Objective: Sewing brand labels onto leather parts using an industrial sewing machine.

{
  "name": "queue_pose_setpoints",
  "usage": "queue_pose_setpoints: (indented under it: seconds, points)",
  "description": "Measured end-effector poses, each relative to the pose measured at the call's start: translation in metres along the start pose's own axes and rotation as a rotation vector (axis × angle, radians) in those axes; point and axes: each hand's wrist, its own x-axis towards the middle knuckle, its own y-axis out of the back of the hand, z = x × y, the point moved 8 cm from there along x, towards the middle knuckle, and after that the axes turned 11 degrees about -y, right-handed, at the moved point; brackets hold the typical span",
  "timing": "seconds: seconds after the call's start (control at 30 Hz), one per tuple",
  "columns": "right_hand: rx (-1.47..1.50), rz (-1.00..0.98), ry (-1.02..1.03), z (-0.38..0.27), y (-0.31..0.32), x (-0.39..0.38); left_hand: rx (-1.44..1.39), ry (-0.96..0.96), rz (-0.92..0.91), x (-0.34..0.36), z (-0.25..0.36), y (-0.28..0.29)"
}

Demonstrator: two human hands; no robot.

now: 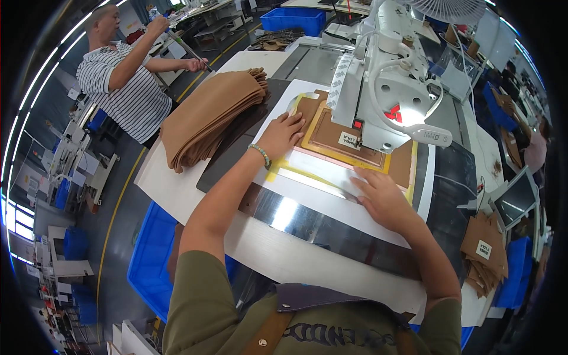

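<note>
A brown leather-like panel (405, 155) with a white label (349, 139) lies in a flat template edged with yellow tape (312, 175), beneath the head of a white sewing machine (395, 89). My left hand (284, 137) rests on the template's left side, fingers stretched out, a beaded bracelet at the wrist. On the front side, my right hand (381, 198) lies with fingers extended, their tips by the template's front edge. Neither hand grasps anything. The machine head hides part of the panel, including its far right portion.
A thick stack of brown pieces (216, 115) stands at left on the table. More labelled brown pieces (486, 251) lie at right, below a screen (516, 201). Blue bins (152, 260) sit beneath the table's left edge. A person in a striped shirt (121, 89) stands far left, holding a rod.
</note>
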Motion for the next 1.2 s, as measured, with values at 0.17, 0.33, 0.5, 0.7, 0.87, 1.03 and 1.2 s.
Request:
queue_pose_setpoints:
  seconds: [0.17, 0.33, 0.5, 0.7, 0.87, 1.03, 1.2]
  points:
    - [-0.221, 0.060, 0.151, -0.009, -0.039, -0.007, 0.063, -0.073, 0.066, 0.020, 0.039, -0.010]
    - [-0.153, 0.050, 0.082, 0.014, -0.010, -0.031, -0.006, -0.037, 0.197, 0.047, 0.088, 0.001]
    - [0.008, 0.167, -0.087, 0.047, 0.014, -0.048, -0.159, 0.017, 0.253, 0.064, 0.109, -0.018]
    - [-0.002, 0.366, -0.113, 0.070, 0.032, -0.051, -0.310, -0.068, 0.227, 0.081, 0.112, -0.035]
    - [0.080, 0.329, -0.147, 0.075, 0.025, -0.058, -0.360, -0.062, 0.111, 0.081, 0.104, -0.028]
    - [-0.001, 0.333, -0.135, 0.074, 0.017, -0.062, -0.315, 0.124, 0.057, 0.032, 0.028, 0.011]
    - [-0.104, 0.330, -0.131, 0.063, 0.012, -0.055, -0.839, 0.268, -0.136, -0.037, -0.027, 0.016]
